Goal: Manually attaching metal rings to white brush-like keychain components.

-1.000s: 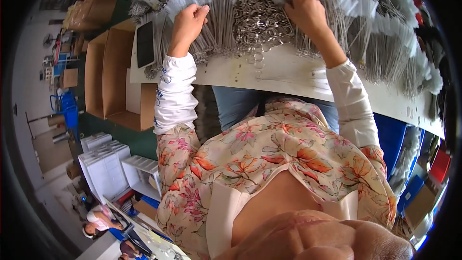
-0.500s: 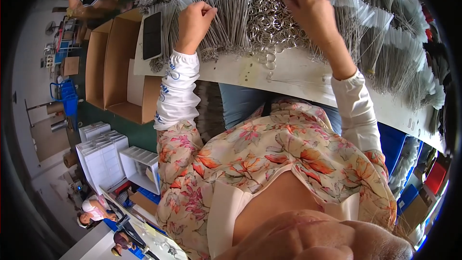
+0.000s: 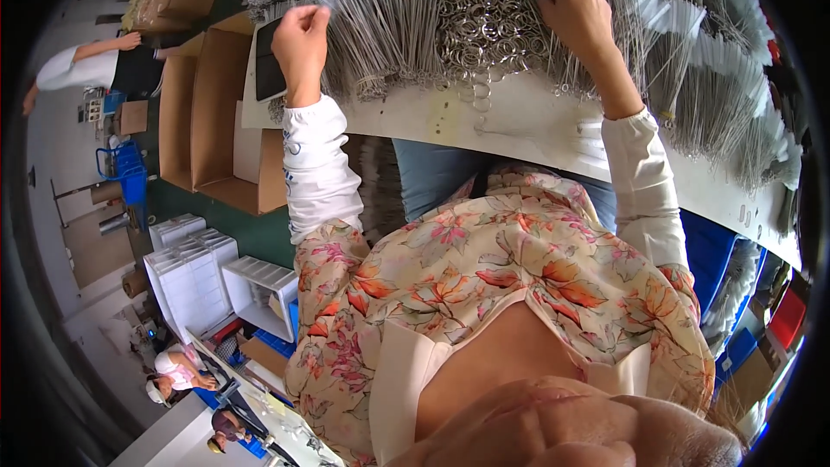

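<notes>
Grip (image 3: pixel 300 45), left, now nearer phone (image 3: pixel 268 67)

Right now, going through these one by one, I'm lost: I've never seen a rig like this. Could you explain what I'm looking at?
There is no machine here: a person works with two bare hands. The view looks down from a wide fisheye camera worn on the head, so straight edges bend near the rim and picture left is the person's left.

On the pale table lie bunches of thin wire brushes with whitish bristles, and a pile of metal rings between bunches. The left hand, fingers curled, is beside a dark flat device. The right hand is at the brushes right of the rings. Whether either hand holds anything, I can't tell.
</notes>
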`<control>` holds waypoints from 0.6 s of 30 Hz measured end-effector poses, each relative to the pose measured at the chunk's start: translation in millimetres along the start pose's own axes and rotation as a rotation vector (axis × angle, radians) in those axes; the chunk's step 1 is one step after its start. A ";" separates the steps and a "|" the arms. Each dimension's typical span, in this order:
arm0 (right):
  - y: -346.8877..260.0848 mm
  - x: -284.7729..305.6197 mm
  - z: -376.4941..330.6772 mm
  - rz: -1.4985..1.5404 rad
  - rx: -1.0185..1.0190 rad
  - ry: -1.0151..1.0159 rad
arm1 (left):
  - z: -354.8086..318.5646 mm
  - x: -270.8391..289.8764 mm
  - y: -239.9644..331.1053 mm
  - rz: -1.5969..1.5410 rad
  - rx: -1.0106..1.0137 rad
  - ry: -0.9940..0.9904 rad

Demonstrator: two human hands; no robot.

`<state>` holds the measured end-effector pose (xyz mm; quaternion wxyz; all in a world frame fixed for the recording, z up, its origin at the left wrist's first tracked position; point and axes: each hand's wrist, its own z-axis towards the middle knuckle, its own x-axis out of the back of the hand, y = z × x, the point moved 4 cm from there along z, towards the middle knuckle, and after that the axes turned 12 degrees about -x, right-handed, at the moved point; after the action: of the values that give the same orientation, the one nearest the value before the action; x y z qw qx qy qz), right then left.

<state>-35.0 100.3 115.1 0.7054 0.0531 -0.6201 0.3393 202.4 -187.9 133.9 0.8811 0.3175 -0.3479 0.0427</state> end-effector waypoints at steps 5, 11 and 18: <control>11.6 9.1 2.3 0.159 -0.010 0.048 | 9.6 -48.4 37.7 0.073 0.032 -0.414; 36.9 29.6 10.9 1.242 -0.252 0.011 | 9.1 -60.5 37.8 0.187 -0.064 -0.529; 164.4 118.9 -9.8 1.512 -0.096 0.489 | 0.7 -46.6 20.9 -0.213 0.254 -0.398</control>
<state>-116.2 279.9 164.3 0.4015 -0.4886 -0.3298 0.7009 160.7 -164.9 115.6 0.7478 0.4626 -0.4710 -0.0705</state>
